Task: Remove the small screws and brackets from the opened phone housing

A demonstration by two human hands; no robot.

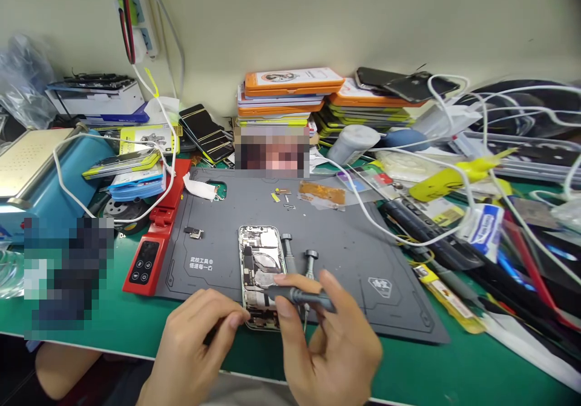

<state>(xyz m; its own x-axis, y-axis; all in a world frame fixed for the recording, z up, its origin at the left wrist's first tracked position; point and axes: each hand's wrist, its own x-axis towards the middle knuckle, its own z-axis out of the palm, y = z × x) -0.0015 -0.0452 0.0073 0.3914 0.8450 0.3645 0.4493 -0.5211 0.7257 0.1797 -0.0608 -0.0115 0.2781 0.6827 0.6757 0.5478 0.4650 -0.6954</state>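
An opened phone (261, 261) with its inner parts exposed lies on the dark grey mat (218, 212), near the mat's front edge. My right hand (329, 339) holds a grey screwdriver (302, 297) almost level, its tip end over the lower part of the phone. At the phone's lower left edge is my left hand (200, 339), thumb and forefinger pinched together; whatever is between them is too small to make out. Two more screwdrivers, one with a round cap (311, 255), lie just right of the phone, partly hidden by my right hand.
A small part (194, 233) and tiny pieces (285, 198) lie on the mat. Along its left side runs a red device (147, 261). Stacked orange boxes (290, 82) stand behind. A white cable (363, 203) loops over the mat's right side, beside cluttered tools.
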